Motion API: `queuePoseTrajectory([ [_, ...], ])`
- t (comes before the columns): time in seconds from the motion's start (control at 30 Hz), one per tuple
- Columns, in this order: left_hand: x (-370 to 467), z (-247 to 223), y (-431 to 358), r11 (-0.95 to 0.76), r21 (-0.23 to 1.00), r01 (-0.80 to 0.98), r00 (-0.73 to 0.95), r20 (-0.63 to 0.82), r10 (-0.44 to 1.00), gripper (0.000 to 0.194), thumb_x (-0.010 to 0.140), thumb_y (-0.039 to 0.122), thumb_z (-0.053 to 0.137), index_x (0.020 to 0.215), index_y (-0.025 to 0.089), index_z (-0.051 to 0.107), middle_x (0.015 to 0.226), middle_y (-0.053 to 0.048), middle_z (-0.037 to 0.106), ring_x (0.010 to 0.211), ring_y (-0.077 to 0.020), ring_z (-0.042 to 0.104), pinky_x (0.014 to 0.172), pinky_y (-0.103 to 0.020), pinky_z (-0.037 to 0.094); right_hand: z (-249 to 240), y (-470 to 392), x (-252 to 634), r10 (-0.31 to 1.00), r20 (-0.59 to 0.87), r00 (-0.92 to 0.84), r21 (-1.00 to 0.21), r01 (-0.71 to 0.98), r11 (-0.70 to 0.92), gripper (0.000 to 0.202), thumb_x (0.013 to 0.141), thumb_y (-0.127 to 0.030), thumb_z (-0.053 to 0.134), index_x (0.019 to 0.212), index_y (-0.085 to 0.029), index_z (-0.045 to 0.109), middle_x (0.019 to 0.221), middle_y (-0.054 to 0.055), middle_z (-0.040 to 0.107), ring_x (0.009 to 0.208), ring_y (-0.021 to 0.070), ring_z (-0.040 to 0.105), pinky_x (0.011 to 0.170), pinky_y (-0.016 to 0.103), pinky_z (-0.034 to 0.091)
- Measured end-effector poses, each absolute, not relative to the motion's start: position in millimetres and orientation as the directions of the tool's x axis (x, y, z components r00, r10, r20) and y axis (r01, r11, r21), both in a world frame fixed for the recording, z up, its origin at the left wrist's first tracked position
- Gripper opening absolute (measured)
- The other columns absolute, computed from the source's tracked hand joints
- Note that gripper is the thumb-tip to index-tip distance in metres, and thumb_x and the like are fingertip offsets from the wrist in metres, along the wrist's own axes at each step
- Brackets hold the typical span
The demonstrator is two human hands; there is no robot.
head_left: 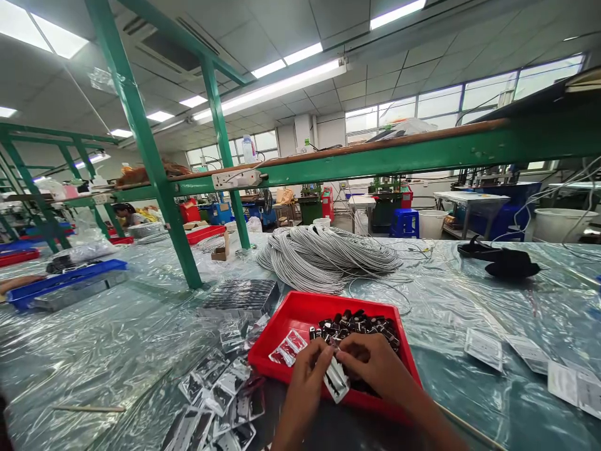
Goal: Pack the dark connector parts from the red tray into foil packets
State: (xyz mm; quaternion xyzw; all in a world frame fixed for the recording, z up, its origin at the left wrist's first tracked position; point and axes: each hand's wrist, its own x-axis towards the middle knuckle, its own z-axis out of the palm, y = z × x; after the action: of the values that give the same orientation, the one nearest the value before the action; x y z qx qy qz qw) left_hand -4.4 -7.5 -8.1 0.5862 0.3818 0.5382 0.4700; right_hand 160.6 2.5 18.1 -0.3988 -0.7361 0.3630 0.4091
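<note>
Both hands meet over the near part of a red tray [291, 307]. My left hand [310, 376] and my right hand [369, 363] pinch the top of a small clear-and-white packet [337, 381] between them, its lower end hanging down. Many small black pieces [359, 326] are heaped in the tray's right half, partly hidden by my right hand. Some red-and-silver packets [288, 347] lie in the tray's left part. Left of the tray, a loose pile of silver packets [218, 391] spreads over the plastic-covered table [117, 351].
Behind the tray lies a big coil of grey cable [323, 254], with a stack of packets [241, 295] to its left. Flat white packets [483, 349] and a black strap [511, 264] lie at right. A green post [154, 169] rises at left; a blue tray [66, 282] stands beyond.
</note>
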Motion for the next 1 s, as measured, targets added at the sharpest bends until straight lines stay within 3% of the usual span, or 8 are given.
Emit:
queuePoseTrajectory([
  [0.2,0.1,-6.8,-8.0,-0.253,0.967,0.017,-0.005,0.253,0.967,0.044,0.082,0.061,0.058,0.070,0.020,0.053,0.065,0.004,0.047,0.064,-0.0147,0.044,0.061,-0.024,0.036,12.1,8.5,164.7,0.878,0.404,-0.258,-0.797,0.371,0.476,0.020,0.087,-0.031,0.055,0.084,-0.018,0.071,0.074,0.003,0.072,0.063,0.0176,0.064,0.061,0.026,0.048],
  [0.37,1.3,-8.0,-7.5,-0.285,0.941,0.181,-0.181,0.317,0.931,0.043,0.086,0.060,0.054,0.070,0.021,0.052,0.063,0.003,0.050,0.062,-0.0159,0.045,0.059,-0.025,0.034,15.6,5.7,157.3,0.907,0.375,-0.190,-0.830,0.367,0.420,0.018,0.089,-0.036,0.056,0.085,-0.020,0.064,0.069,0.000,0.064,0.062,0.0169,0.060,0.057,0.026,0.046],
  [0.5,3.5,-4.6,-10.9,-0.353,0.907,0.229,-0.123,0.386,0.914,0.037,0.088,0.054,0.054,0.072,0.021,0.055,0.069,0.001,0.056,0.067,-0.0177,0.051,0.064,-0.026,0.039,8.8,4.5,149.7,0.859,0.435,-0.268,-0.773,0.379,0.509,0.013,0.086,-0.028,0.061,0.097,-0.022,0.063,0.086,0.002,0.065,0.073,0.0182,0.061,0.065,0.028,0.047],
  [0.67,4.9,-1.8,-13.4,-0.373,0.903,0.214,-0.029,0.387,0.922,0.032,0.092,0.048,0.052,0.074,0.021,0.055,0.069,0.001,0.054,0.066,-0.0164,0.050,0.063,-0.026,0.038,1.3,7.1,154.3,0.852,0.480,-0.211,-0.739,0.426,0.522,0.016,0.082,-0.023,0.066,0.095,-0.021,0.058,0.084,0.000,0.060,0.072,0.0174,0.058,0.066,0.028,0.047],
  [0.77,4.7,-1.8,-13.1,-0.350,0.917,0.192,-0.083,0.370,0.925,0.033,0.091,0.049,0.053,0.071,0.022,0.054,0.067,0.002,0.050,0.063,-0.0163,0.046,0.060,-0.026,0.036,2.8,4.4,154.3,0.788,0.551,-0.276,-0.635,0.473,0.610,0.004,0.089,-0.023,0.059,0.093,-0.022,0.058,0.092,0.002,0.058,0.076,0.0171,0.058,0.071,0.029,0.048],
  [0.87,4.4,-0.5,-13.9,-0.357,0.915,0.189,-0.088,0.378,0.922,0.033,0.090,0.048,0.053,0.069,0.023,0.054,0.066,0.000,0.051,0.064,-0.0188,0.047,0.062,-0.030,0.037,6.5,0.5,150.9,0.763,0.557,-0.327,-0.576,0.510,0.639,0.015,0.096,-0.025,0.049,0.104,-0.023,0.061,0.102,0.005,0.060,0.085,0.0188,0.062,0.078,0.031,0.048],
  [1.0,4.0,1.4,-15.0,-0.386,0.909,0.156,-0.045,0.397,0.917,0.031,0.089,0.049,0.055,0.070,0.024,0.057,0.067,-0.002,0.052,0.064,-0.0208,0.047,0.061,-0.031,0.036,14.2,-0.5,150.7,0.787,0.524,-0.326,-0.594,0.522,0.612,0.013,0.095,-0.025,0.052,0.091,-0.021,0.064,0.091,0.004,0.064,0.081,0.0195,0.063,0.076,0.031,0.048],
])
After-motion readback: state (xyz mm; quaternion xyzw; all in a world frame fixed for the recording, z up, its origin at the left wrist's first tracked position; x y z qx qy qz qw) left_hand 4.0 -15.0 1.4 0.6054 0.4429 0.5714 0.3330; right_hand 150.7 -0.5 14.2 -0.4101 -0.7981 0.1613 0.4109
